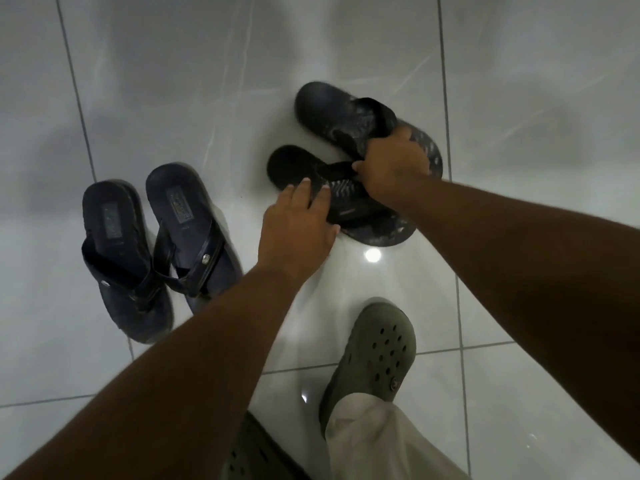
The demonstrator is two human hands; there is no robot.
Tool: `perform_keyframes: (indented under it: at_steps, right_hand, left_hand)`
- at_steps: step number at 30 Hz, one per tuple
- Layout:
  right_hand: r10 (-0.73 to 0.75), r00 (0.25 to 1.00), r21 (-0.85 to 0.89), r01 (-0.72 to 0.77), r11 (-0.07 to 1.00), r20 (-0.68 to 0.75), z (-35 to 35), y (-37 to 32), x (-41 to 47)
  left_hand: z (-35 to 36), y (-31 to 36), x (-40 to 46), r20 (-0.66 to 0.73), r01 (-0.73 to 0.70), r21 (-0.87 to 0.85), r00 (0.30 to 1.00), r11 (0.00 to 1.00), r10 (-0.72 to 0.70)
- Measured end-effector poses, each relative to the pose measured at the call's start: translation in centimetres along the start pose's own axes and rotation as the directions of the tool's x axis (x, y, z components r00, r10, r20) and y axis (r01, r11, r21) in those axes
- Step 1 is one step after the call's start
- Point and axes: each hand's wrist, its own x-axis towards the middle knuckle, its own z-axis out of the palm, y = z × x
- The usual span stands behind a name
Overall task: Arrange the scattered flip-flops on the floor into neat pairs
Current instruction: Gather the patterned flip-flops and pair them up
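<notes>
Two dark navy flip-flops, the outer one (119,251) and the inner one (188,230), lie side by side at the left on the white tiled floor. At the centre right lie two black flip-flops: a far one (332,109) and a near one (294,164), close together and angled apart. My right hand (394,168) grips the straps where the two black flip-flops meet. My left hand (298,226) rests flat on the near black flip-flop's strap and left edge, fingers spread.
My foot in an olive-green clog (377,348) with a beige trouser leg stands at the lower right. A second green clog (256,452) shows at the bottom edge. Glossy white floor tiles (173,81) with grey grout lines stretch all round.
</notes>
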Motion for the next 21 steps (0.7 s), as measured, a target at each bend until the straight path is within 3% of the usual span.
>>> perform_keyframes:
  at_steps: [3,5,9,11,14,21]
  right_hand:
    - [0.041,0.998,0.025,-0.042,0.999,0.036,0.4,0.7,-0.6]
    - [-0.045,0.999,0.000,0.045,0.999,0.026,0.7,1.9,-1.1]
    - [-0.213,0.954,-0.105,0.194,0.975,-0.210,-0.2,6.1,-1.3]
    - [-0.275,0.954,-0.124,0.261,0.957,-0.114,-0.3,7.5,-1.0]
    - [-0.310,0.945,0.025,0.309,0.951,0.102,0.3,8.0,-0.3]
    - [-0.163,0.980,0.181,0.141,0.973,0.113,2.2,7.3,-3.3]
  left_hand:
    - [1.5,1.3,0.0,0.158,0.029,-0.047,0.987,0.998,-0.021]
    - [1.9,1.2,0.6,0.235,0.069,-0.111,0.971,0.991,-0.042]
    - [0.9,-0.8,3.5,0.261,0.083,-0.141,0.964,0.986,-0.044]
    - [0.1,-2.0,5.2,0.300,0.030,-0.112,0.954,0.993,0.005]
    - [-0.9,-2.8,7.4,0.356,-0.058,-0.058,0.931,0.997,0.075]
    - [-0.9,-2.5,7.8,0.365,-0.078,-0.041,0.927,0.996,0.087]
